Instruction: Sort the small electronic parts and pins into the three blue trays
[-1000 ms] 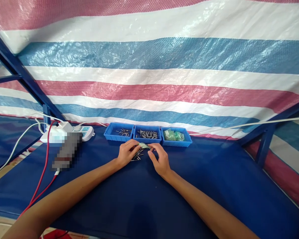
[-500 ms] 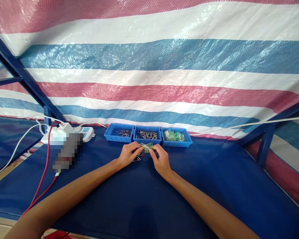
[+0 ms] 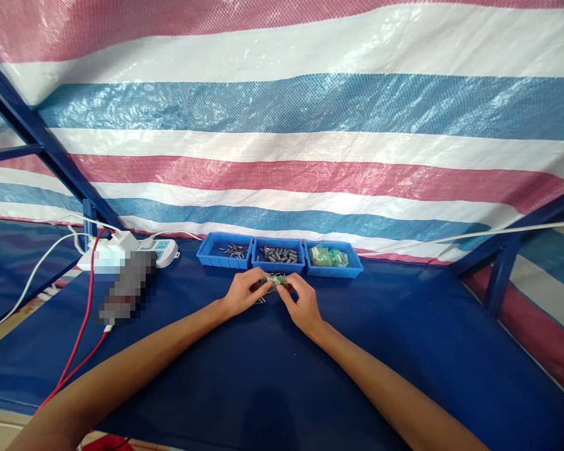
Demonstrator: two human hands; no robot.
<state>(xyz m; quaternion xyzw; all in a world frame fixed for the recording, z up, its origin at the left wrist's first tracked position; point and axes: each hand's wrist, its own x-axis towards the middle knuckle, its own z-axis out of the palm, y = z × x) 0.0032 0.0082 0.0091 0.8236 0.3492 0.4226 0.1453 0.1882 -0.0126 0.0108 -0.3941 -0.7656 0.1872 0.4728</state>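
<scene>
Between my two hands is a small greenish clear packet [image 3: 275, 281], just in front of the middle bin. My left hand [image 3: 242, 293] pinches its left side, and my right hand [image 3: 303, 302] pinches its right side. Several thin metal pins [image 3: 261, 300] lie on the blue table beneath and beside my left fingertips, partly hidden. Three blue bins stand in a row behind: the left bin [image 3: 223, 261] holds thin metal pins, the middle bin [image 3: 278, 265] short grey cylinders, the right bin [image 3: 334, 272] greenish packets.
A white power strip [image 3: 168, 254] with plugs and a blurred dark object [image 3: 130, 285] sit at the left of the blue table [image 3: 244, 376]. Red cables [image 3: 90, 300] run down beside them. A striped sheet [image 3: 282, 144] hangs behind, between blue frame bars [image 3: 502, 269].
My fingertips have come closer together on the packet, which now looks more bunched and sits slightly lower. Fewer of the loose pins show beneath my hands.
</scene>
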